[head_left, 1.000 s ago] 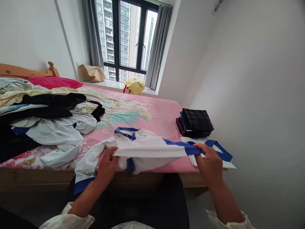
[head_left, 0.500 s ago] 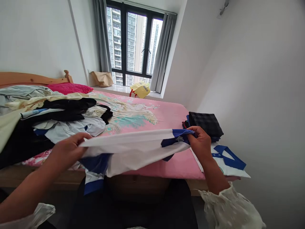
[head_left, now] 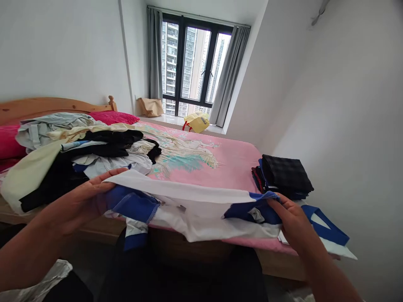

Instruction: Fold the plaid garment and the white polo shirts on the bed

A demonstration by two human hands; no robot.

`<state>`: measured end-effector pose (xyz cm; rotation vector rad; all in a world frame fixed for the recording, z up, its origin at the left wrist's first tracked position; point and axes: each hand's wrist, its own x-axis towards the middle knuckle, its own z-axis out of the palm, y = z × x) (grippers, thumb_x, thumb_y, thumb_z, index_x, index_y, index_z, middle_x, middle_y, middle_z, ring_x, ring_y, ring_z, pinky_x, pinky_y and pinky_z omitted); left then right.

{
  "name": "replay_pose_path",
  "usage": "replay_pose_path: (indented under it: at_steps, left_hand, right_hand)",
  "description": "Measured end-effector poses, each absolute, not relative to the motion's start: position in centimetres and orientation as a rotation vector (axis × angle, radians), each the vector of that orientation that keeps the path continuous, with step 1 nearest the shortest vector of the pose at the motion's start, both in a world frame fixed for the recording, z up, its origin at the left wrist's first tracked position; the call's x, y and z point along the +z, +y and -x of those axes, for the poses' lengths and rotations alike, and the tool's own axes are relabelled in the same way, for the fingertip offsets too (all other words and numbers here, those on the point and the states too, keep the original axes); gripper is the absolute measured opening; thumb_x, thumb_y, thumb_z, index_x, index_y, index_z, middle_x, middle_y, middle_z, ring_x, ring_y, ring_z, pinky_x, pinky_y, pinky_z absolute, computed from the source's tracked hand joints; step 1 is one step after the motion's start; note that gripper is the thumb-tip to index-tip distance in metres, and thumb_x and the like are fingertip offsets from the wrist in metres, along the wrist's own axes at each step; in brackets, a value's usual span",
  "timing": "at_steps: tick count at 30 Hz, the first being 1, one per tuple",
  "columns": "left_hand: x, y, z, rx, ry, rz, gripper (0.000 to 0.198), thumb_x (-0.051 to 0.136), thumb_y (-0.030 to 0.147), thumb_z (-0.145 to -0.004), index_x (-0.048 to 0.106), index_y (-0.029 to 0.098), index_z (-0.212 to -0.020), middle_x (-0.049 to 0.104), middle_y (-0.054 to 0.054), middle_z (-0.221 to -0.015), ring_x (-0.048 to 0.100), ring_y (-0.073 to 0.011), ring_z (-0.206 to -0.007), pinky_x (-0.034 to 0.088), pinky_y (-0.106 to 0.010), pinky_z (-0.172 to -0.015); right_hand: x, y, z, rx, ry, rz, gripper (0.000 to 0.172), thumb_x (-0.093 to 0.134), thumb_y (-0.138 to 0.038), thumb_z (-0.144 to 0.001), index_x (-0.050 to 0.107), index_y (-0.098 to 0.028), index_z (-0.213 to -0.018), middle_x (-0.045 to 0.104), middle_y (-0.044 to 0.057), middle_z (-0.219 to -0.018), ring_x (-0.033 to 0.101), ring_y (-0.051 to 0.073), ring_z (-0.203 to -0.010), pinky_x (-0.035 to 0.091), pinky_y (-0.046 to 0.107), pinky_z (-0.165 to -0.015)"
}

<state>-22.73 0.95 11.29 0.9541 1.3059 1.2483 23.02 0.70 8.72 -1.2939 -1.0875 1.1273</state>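
Observation:
A white and blue shirt (head_left: 201, 209) is stretched between my two hands, over the near edge of the bed and my lap. My left hand (head_left: 91, 195) grips its left end, where a blue panel and a white, blue-edged sleeve end hang down. My right hand (head_left: 289, 209) pinches the blue part at the other end, thumb on top. Most of the garment is folded on itself, so its full shape is hidden. A folded white shirt with a blue collar (head_left: 327, 226) lies just beyond my right hand, partly covered by it.
On the pink bed (head_left: 233, 161), a loose heap of clothes (head_left: 103, 147) lies at left by red pillows (head_left: 110, 117). At right stands a stack of folded dark clothes (head_left: 286, 174). A yellow bag (head_left: 197, 121) and a brown paper bag (head_left: 150, 108) are near the window.
My hands have moved apart, pulling the shirt wider and tauter. My right hand has shifted right and down. The view has turned a little to the left.

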Motion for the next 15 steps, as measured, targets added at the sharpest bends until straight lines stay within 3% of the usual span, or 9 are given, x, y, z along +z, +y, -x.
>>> replay_pose_path:
  at_steps: [3, 6, 8, 11, 15]
  left_hand:
    - [10.8, 0.5, 23.1, 1.095, 1.609, -1.322, 0.068, 0.077, 0.038, -0.055, 0.059, 0.028, -0.120, 0.071, -0.002, -0.097, 0.064, -0.0195, -0.075, 0.051, -0.025, -0.063]
    - [9.7, 0.4, 23.5, 0.907, 2.061, -1.759, 0.033, 0.065, 0.035, -0.060, 0.066, 0.025, -0.092, 0.065, 0.002, -0.078, 0.056, -0.0166, -0.070, 0.040, -0.021, -0.058]
    - [9.1, 0.0, 23.7, 0.878, 1.997, -1.755, 0.020, 0.060, 0.039, -0.063, 0.059, 0.022, -0.073, 0.055, 0.004, -0.064, 0.048, -0.0133, -0.061, 0.036, -0.020, -0.055]
    - [8.6, -1.4, 23.0, 0.946, 1.545, -1.444, 0.034, 0.063, 0.050, -0.068, 0.045, 0.021, -0.068, 0.047, 0.006, -0.061, 0.043, -0.0105, -0.057, 0.034, -0.020, -0.053]
    - [7.3, -3.7, 20.6, 0.992, 1.263, -1.224, 0.046, 0.074, 0.056, -0.056, 0.052, 0.024, -0.081, 0.057, 0.001, -0.070, 0.053, -0.0144, -0.061, 0.041, -0.024, -0.055]
  right_hand:
    - [8.9, -1.3, -23.5, 1.146, -1.101, 1.371, 0.035, 0.069, -0.050, -0.071, 0.067, -0.024, -0.094, 0.066, 0.001, -0.067, 0.061, 0.018, -0.056, 0.047, 0.026, -0.048]
    - [8.2, -2.9, -24.6, 0.918, -1.084, 1.406, 0.024, 0.068, -0.044, -0.070, 0.068, -0.026, -0.087, 0.068, 0.002, -0.072, 0.065, 0.020, -0.065, 0.051, 0.026, -0.054]
    - [6.9, -3.6, -25.6, 0.788, -1.034, 1.460, 0.021, 0.069, -0.041, -0.066, 0.069, -0.027, -0.082, 0.070, 0.001, -0.075, 0.067, 0.023, -0.076, 0.054, 0.027, -0.061]
    - [4.2, -4.5, -27.0, 0.695, -1.012, 1.528, 0.025, 0.068, -0.045, -0.064, 0.069, -0.029, -0.084, 0.072, 0.002, -0.079, 0.068, 0.028, -0.082, 0.057, 0.033, -0.062]
    - [1.7, -6.4, -28.5, 0.747, -1.106, 1.576, 0.023, 0.065, -0.046, -0.067, 0.070, -0.035, -0.087, 0.071, 0.005, -0.075, 0.068, 0.031, -0.079, 0.056, 0.039, -0.060]
